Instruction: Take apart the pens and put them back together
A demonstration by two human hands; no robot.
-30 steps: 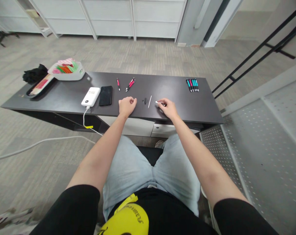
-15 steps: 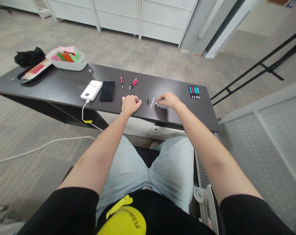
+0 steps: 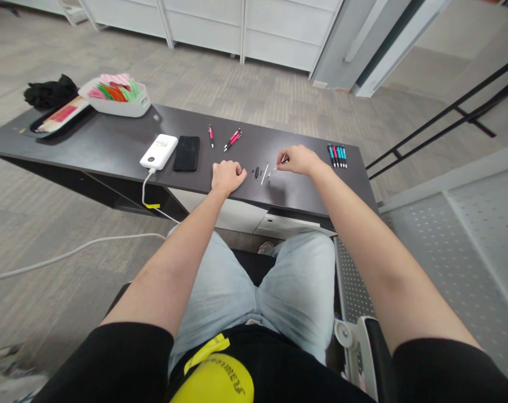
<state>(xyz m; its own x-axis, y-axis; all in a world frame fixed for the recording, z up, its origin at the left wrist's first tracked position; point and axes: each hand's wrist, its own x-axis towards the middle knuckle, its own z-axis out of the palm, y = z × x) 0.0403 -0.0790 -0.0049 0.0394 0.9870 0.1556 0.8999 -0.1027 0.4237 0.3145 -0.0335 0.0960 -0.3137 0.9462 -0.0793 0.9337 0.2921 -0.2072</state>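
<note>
My left hand (image 3: 227, 175) rests on the dark table (image 3: 111, 148) with its fingers curled into a loose fist; I cannot see what is inside. My right hand (image 3: 298, 159) hovers just above the table and pinches a thin pen part (image 3: 278, 166) that points down to the left. Between the hands lie a white refill rod (image 3: 264, 174) and small black pen pieces (image 3: 256, 171). Red pens (image 3: 232, 139) lie behind my left hand, one more red pen (image 3: 210, 135) beside them. A bundle of teal and red pens (image 3: 337, 155) lies right of my right hand.
A white power bank (image 3: 158, 151) with a cable and a black phone (image 3: 187, 153) lie left of my left hand. At the far left stand a white bin of coloured items (image 3: 116, 99), a black tray (image 3: 54, 115) and a black cloth (image 3: 47, 92). A perforated metal surface (image 3: 455, 240) is on the right.
My right hand has lifted off the table and moved back and to the right with the thin part pinched. My left hand stays in place. The view has shifted a little.
</note>
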